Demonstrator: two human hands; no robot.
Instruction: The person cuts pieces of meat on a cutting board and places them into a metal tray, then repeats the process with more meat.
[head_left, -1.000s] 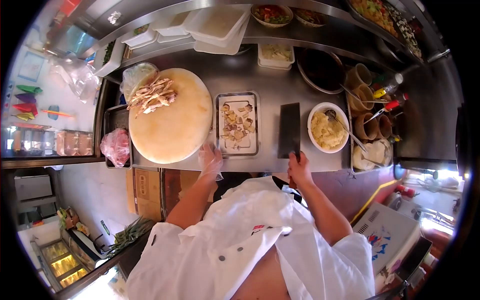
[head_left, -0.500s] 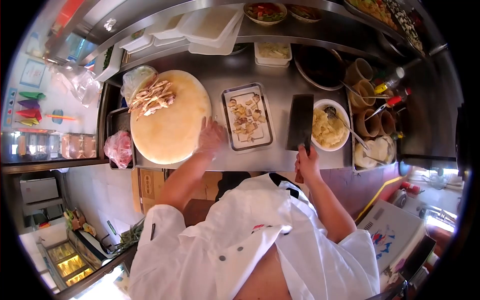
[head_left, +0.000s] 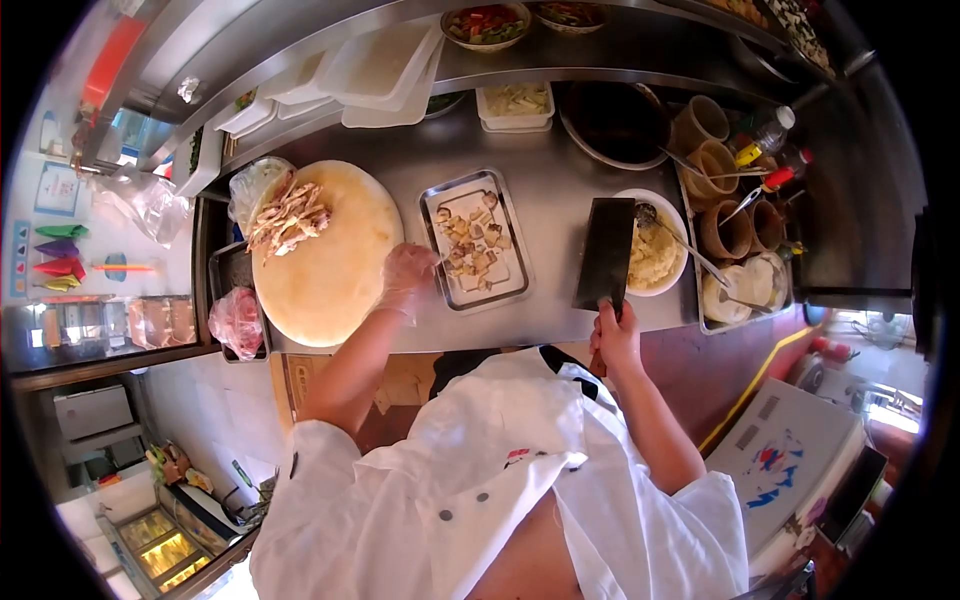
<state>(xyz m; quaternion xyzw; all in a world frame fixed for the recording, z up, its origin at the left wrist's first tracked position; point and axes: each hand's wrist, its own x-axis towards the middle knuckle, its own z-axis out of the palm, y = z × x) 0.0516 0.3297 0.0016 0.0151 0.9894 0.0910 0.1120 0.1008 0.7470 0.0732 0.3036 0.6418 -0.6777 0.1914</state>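
My right hand [head_left: 615, 338] is wrapped around the handle of a cleaver [head_left: 604, 252], whose broad dark blade lies level above the steel counter. The blade's right side overlaps a white bowl [head_left: 665, 289] of pale mash [head_left: 655, 258] with a spoon in it. My left hand [head_left: 405, 270], in a clear plastic glove, hovers between a round cutting board [head_left: 335, 290] and a metal tray [head_left: 492, 301]. Its fingers stretch toward the tray's left rim. Small browned chunks [head_left: 475, 240] are scattered in the tray. Shredded pale strips [head_left: 290, 218] are heaped on the board's upper left.
Clay-coloured pots [head_left: 722, 230], bottles and ladles crowd the right end. A large dark bowl [head_left: 615, 120] and a white tub [head_left: 515, 103] stand at the back, under a shelf with bowls. Plastic bags [head_left: 238, 322] lie left of the board.
My left hand has come off the board's right edge and moved nearer the tray, its fingers pointing right. The cleaver stays in my right hand. The whole view has shifted slightly.
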